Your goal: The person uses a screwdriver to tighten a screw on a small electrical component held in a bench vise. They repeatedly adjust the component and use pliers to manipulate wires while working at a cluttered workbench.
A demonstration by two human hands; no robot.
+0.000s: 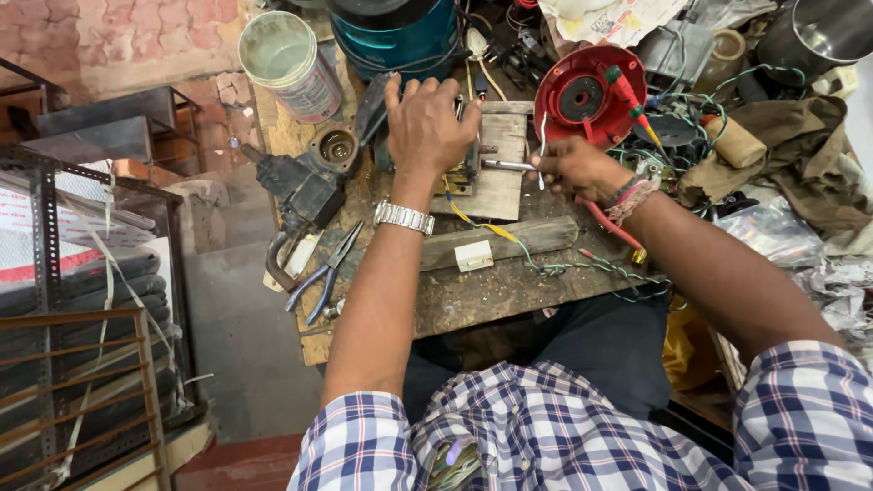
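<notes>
**Cluttered repair worktop, both hands on a small metal part**

Scarred wood makes up the worktop (509, 291), crowded with wires, rags and tools beside a brick-paved floor. Near its middle sits a wooden block (501, 173), and on that block rests a small dark metal assembly (471, 164), mostly hidden under the palm, so its exact form cannot be told.

The left hand (426, 123), a metal watch (404, 217) at its wrist, lies spread over the assembly with fingers curled down, pressing it against the block. The right hand (575, 168) is closed around a slim metal-shafted tool (509, 165) (probably a screwdriver), whose tip points at the assembly's side.

To do this well, I judge that the left hand should keep firm downward pressure so the part does not skid, while the tool stays level and in line with its seat; the yellow and green wires (536, 264) trailing from the part want keeping clear of the tip.

Behind the right hand stands a red round cover (587, 95). Blue-handled pliers (323, 273) lie at the worktop's left edge, near a black bench vice (305, 186).
</notes>
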